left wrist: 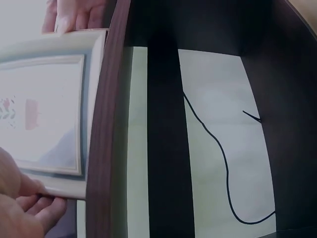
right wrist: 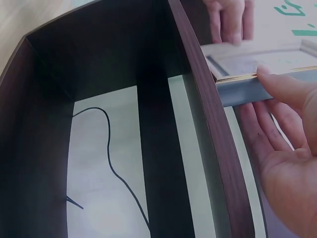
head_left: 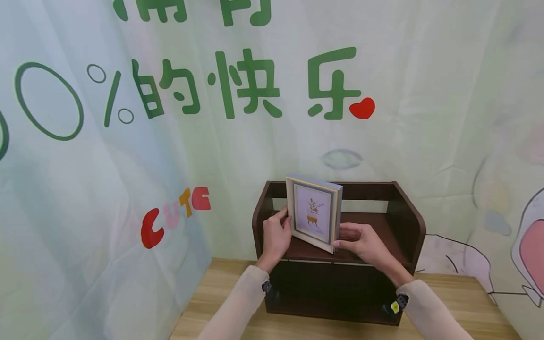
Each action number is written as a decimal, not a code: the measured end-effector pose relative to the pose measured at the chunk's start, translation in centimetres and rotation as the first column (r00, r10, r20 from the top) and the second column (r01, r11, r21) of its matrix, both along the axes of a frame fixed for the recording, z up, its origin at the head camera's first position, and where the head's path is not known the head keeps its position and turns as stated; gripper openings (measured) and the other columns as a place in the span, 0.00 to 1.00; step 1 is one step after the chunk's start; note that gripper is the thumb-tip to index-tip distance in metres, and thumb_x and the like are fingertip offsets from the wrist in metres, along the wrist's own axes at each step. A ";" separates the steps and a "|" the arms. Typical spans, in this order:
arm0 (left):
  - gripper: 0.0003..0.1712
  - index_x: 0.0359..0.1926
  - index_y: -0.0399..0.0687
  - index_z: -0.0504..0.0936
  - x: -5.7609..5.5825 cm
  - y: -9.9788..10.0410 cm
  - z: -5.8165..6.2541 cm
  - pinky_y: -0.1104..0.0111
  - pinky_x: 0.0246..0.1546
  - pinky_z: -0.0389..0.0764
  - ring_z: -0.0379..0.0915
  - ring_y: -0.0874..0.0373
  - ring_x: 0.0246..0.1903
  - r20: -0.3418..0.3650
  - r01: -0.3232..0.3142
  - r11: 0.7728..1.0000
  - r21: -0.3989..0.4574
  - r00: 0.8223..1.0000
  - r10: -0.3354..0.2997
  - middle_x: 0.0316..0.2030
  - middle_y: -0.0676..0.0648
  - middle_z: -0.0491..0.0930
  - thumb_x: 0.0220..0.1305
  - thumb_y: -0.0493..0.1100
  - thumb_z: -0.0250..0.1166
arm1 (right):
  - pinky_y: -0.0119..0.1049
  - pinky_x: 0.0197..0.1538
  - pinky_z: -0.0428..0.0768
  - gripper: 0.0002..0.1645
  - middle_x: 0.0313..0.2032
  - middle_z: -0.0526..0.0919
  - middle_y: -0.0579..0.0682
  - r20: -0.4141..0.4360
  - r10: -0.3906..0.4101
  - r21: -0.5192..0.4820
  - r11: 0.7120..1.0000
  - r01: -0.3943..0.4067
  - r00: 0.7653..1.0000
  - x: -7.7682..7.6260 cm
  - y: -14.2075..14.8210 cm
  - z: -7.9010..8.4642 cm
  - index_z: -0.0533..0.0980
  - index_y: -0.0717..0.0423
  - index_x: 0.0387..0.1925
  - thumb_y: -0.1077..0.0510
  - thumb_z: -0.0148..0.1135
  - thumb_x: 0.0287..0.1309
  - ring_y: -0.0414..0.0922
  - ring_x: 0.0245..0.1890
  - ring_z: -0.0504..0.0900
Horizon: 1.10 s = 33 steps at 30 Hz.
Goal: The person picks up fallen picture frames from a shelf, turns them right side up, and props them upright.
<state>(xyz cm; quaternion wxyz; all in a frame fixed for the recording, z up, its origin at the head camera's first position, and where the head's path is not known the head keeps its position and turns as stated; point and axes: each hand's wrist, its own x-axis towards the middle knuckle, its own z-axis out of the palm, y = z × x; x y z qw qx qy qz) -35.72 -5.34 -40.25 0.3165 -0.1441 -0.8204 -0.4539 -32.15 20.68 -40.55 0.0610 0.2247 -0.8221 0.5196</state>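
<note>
Picture frame (head_left: 314, 213) held upright at the upper tier of a dark brown two-tier shelf unit (head_left: 414, 222), near the front edge; turned slightly, so that its pale blue-grey right side is shown. Whether its lower edge is borne by the board cannot be told. Cream border, grey inner band; a potted plant print (head_left: 312, 212) is seen within.

The frame's left edge is pinched by the left hand (head_left: 277, 236), thumb in front, fingertips behind. The right edge is pinched by the right hand (head_left: 366, 243), thumb laid at the front corner, fingers behind.

Shelf unit stood on a wood-grain bench (head_left: 227, 278), before a pale printed cloth backdrop (head_left: 425, 94). On the cloth: green characters (head_left: 246, 85), a red heart (head_left: 362, 108), coloured "CUTE" lettering (head_left: 152, 228). Light sleeves (head_left: 240, 302) worn on both arms.
</note>
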 end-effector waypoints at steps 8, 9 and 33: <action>0.17 0.59 0.40 0.87 -1.8 0.4 0.4 0.53 0.47 0.89 0.89 0.46 0.51 0.080 0.040 0.996 0.081 0.996 -0.047 0.53 0.38 0.89 0.72 0.33 0.66 | 0.31 0.48 0.87 0.27 0.56 0.89 0.61 -0.012 -0.051 -0.018 0.999 0.050 0.999 0.7 -1.3 -0.3 0.83 0.61 0.61 0.58 0.77 0.60 0.56 0.57 0.89; 0.16 0.58 0.40 0.88 -2.0 0.4 0.5 0.53 0.47 0.89 0.89 0.46 0.50 0.091 0.044 0.995 0.094 0.994 -0.053 0.52 0.39 0.90 0.72 0.33 0.66 | 0.33 0.48 0.88 0.27 0.56 0.89 0.61 -0.019 -0.060 -0.013 0.998 0.059 0.998 0.8 -1.6 -0.3 0.83 0.60 0.60 0.59 0.77 0.60 0.57 0.57 0.89; 0.20 0.65 0.39 0.82 -5.5 1.6 0.8 0.53 0.59 0.85 0.85 0.45 0.59 0.197 0.264 0.958 0.112 0.939 -0.281 0.58 0.37 0.86 0.76 0.33 0.61 | 0.46 0.49 0.90 0.23 0.47 0.92 0.55 -0.089 -0.292 -0.055 0.956 0.288 0.952 2.4 -6.8 -0.6 0.85 0.54 0.52 0.61 0.81 0.53 0.51 0.47 0.92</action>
